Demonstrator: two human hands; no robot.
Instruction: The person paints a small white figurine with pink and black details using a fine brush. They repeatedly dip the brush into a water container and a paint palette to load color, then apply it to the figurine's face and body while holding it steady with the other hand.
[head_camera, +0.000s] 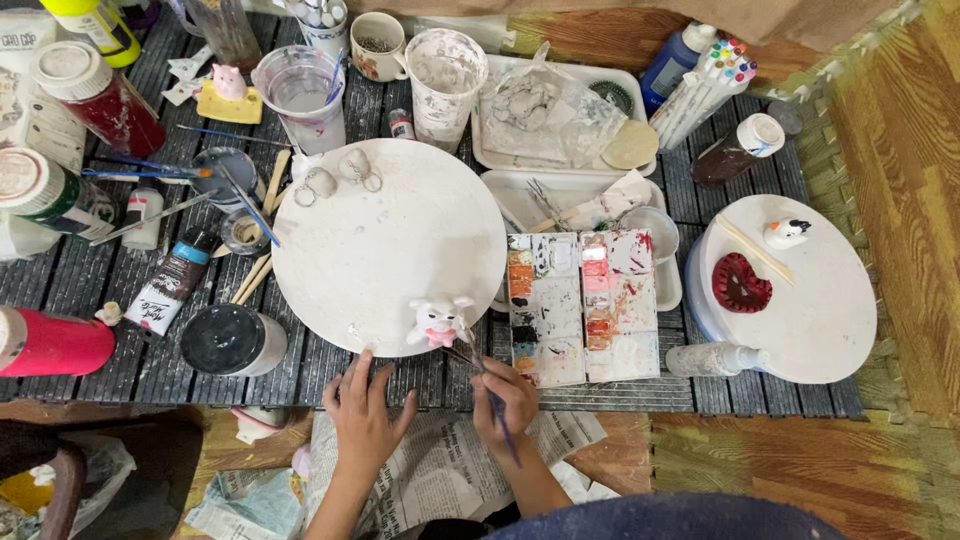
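Right hand (505, 398) fingers pinched the paintbrush (490, 392), tip aimed upper-left at the pig figurine (437, 322); left hand (365, 410) lay open, empty.

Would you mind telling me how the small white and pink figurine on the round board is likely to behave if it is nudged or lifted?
The figurine looks small and probably light, so a nudge could slide or tip it. It stands at the edge of the round board, so a push might send it off. Its thin ears look fragile. The right hand holds a brush at it, so the paint may be wet.
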